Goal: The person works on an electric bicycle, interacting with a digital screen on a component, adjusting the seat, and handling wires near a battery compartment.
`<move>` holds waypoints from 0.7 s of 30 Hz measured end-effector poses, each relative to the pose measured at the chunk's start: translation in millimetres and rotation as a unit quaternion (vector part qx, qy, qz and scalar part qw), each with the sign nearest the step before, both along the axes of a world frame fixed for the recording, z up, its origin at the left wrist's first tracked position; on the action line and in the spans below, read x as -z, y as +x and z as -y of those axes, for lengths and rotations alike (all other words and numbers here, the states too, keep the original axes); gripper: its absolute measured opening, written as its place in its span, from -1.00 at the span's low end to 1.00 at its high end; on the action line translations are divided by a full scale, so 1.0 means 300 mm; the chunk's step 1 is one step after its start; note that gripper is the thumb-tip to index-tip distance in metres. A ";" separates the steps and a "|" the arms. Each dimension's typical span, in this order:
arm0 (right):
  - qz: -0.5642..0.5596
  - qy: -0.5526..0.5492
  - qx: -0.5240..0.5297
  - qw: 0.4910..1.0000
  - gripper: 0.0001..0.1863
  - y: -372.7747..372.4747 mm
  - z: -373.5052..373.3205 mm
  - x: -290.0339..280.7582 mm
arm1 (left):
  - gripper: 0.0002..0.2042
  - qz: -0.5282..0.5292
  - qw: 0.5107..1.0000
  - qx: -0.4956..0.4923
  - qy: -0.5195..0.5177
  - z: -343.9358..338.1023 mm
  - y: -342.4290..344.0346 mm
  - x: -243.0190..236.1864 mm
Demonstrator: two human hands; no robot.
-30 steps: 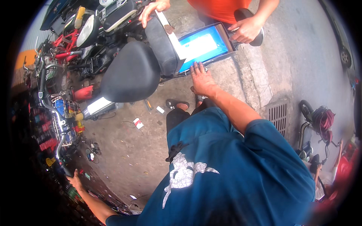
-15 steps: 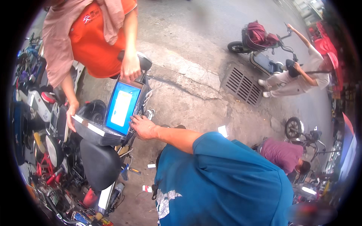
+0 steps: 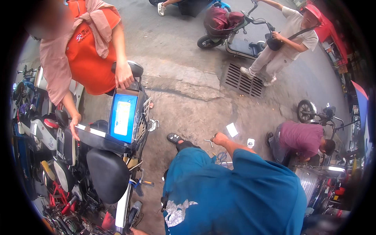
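Note:
My right hand (image 3: 221, 139) is held out over the pavement with its fingers curled. A small T-shaped metal tool (image 3: 209, 142) sticks out from them. At the bottom edge, only a sliver of my left hand (image 3: 138, 232) shows beside the scooter's lower end; its fingers are hidden. To the left stands a scooter with a black seat (image 3: 107, 175). An open case with a blue label (image 3: 123, 117) rests on the scooter. A person in an orange top (image 3: 91, 49) has one hand (image 3: 124, 74) on its far edge and another (image 3: 74, 127) at its left side.
Many parked scooters (image 3: 47, 133) crowd the left side. A screwdriver (image 3: 147, 183) with an orange handle is by the black seat. White papers (image 3: 232, 130) lie on the ground. One person bends (image 3: 301, 137) at the right; another stands with a scooter (image 3: 243, 45) near a drain grate (image 3: 243, 81).
My right hand has left the blue-labelled case and swung right over the pavement, now with a metal tool. The view has shifted. A passing rider appears at the top.

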State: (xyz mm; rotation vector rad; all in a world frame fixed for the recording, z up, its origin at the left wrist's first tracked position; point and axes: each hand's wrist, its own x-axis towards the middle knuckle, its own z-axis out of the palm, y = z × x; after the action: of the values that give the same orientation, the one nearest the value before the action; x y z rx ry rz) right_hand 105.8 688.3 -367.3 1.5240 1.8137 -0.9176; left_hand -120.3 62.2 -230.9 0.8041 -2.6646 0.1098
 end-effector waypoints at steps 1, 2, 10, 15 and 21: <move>-0.002 -0.001 0.001 1.000 -0.50 0.028 0.016 -0.008 | -0.44 0.074 0.994 0.063 0.041 -0.058 -0.016 0.016; -0.016 0.000 0.022 1.000 -0.51 0.047 0.034 -0.024 | -0.51 0.073 0.989 0.110 0.068 -0.132 -0.007 0.036; -0.095 -0.032 0.086 0.991 -0.43 0.095 0.127 -0.114 | -0.55 0.106 0.911 0.306 0.254 -0.567 -0.123 0.095; -0.127 -0.030 0.117 0.985 -0.40 0.160 0.170 -0.039 | -0.50 0.155 0.906 0.315 0.237 -0.595 -0.076 0.133; -0.052 -0.071 0.086 0.992 -0.41 0.244 0.182 0.104 | -0.49 0.196 0.908 0.277 0.245 -0.571 0.024 0.155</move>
State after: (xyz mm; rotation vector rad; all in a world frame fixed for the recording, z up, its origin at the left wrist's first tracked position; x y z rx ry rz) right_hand 178.9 633.7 -398.4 1.5852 1.6664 -1.2021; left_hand -113.3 233.3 -277.4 0.1085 -3.2450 -0.6279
